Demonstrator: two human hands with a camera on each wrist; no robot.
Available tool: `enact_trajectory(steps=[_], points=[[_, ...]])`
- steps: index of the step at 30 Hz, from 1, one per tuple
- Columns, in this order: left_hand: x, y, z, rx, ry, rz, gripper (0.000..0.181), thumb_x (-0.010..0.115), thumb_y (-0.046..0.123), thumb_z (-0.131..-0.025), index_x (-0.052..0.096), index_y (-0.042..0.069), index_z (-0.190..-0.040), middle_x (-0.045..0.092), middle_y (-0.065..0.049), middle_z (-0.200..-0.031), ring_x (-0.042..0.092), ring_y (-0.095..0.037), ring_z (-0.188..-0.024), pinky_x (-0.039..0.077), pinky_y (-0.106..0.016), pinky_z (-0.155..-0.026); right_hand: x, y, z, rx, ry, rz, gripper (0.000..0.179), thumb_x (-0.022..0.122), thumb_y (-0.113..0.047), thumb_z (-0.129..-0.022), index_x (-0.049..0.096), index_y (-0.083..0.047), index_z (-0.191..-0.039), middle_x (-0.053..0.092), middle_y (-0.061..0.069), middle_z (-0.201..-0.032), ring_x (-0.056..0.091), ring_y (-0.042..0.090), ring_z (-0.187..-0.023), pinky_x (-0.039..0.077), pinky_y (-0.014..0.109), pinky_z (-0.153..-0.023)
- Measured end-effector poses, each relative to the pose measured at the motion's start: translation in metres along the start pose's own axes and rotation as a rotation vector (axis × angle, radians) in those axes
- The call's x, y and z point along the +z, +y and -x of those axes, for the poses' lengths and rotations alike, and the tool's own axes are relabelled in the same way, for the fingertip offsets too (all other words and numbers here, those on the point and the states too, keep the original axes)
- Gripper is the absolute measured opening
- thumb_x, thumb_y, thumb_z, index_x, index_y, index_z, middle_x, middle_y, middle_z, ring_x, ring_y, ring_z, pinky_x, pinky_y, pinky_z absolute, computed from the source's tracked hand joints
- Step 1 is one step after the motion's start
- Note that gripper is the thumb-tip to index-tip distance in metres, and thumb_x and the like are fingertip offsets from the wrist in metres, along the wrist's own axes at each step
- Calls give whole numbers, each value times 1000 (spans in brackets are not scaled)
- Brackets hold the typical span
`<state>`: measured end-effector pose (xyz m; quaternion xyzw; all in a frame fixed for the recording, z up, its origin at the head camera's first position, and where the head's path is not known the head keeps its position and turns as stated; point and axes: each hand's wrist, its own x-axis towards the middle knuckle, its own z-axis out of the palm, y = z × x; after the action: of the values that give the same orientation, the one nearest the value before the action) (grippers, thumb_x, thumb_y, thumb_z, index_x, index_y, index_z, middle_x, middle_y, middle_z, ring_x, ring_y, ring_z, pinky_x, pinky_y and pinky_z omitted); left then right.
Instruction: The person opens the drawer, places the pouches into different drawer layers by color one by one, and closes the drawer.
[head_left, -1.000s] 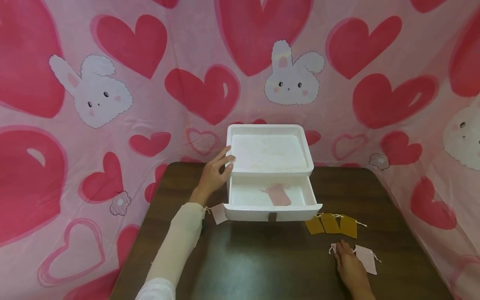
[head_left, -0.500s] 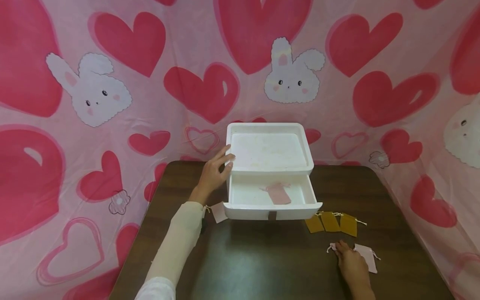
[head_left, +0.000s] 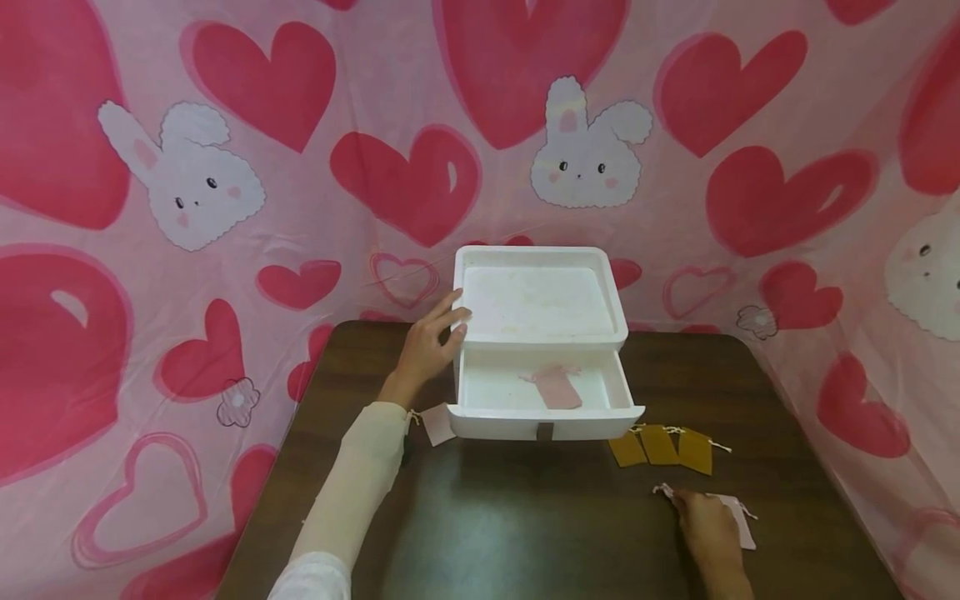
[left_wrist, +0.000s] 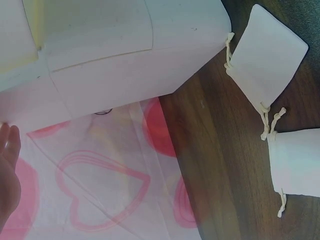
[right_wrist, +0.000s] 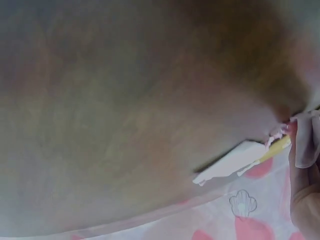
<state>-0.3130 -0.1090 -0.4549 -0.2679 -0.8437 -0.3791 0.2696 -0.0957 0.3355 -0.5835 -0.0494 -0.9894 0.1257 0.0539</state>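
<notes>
A white drawer unit stands on the table with its lower drawer pulled out. A pink drawstring pouch lies in that drawer. My left hand rests against the unit's upper left side, its fingertips over the tray rim. In the left wrist view only part of the hand shows, beside the white wall. At the table's right, my right hand pinches a pale pink drawstring pouch, mostly hidden in the head view. Another pale pink pouch lies just beyond that hand.
Three mustard pouches lie in a row right of the drawer. Left of the unit sit two pale pouches, one partly cut off by the left wrist view. A heart-and-bunny cloth hangs behind the dark wooden table.
My right hand has turned and its fingers have drawn in on the pale pink pouch, slightly lifting it. The left hand stays against the drawer unit.
</notes>
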Motion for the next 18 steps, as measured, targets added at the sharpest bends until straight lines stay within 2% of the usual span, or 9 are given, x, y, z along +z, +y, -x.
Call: enact_trajectory(steps=[5, 10, 14, 18], points=[[1, -1, 0, -17, -14, -12, 31, 55, 28, -93, 70, 16, -117, 53, -2, -147, 57, -23, -131, 52, -47, -95, -5, 1, -1, -18, -3, 26, 7, 66, -4, -86, 72, -5, -83, 71, 22, -73, 65, 39, -62, 46, 50, -52], [1, -2, 0, -15, -16, -11, 31, 55, 27, -93, 69, 16, -118, 53, -3, -147, 57, -24, -131, 52, -47, -95, -10, 3, -2, -42, 1, -1, 8, 67, -4, -84, 71, -7, -79, 70, 19, -68, 65, 35, -59, 45, 48, -52], [1, -2, 0, -16, -14, -8, 31, 55, 27, -93, 70, 16, -118, 53, -3, -148, 56, -24, -132, 51, -47, -96, -19, 1, -6, -64, -4, -32, 7, 68, -3, -83, 73, -8, -83, 71, 19, -72, 67, 37, -64, 47, 50, -55], [1, -1, -1, -23, -16, -1, 31, 55, 28, -94, 70, 15, -118, 53, -3, -148, 56, -23, -133, 51, -48, -97, -32, -3, -12, -80, 18, -68, 9, 69, -10, -86, 76, -10, -91, 72, 22, -78, 67, 44, -69, 47, 57, -58]])
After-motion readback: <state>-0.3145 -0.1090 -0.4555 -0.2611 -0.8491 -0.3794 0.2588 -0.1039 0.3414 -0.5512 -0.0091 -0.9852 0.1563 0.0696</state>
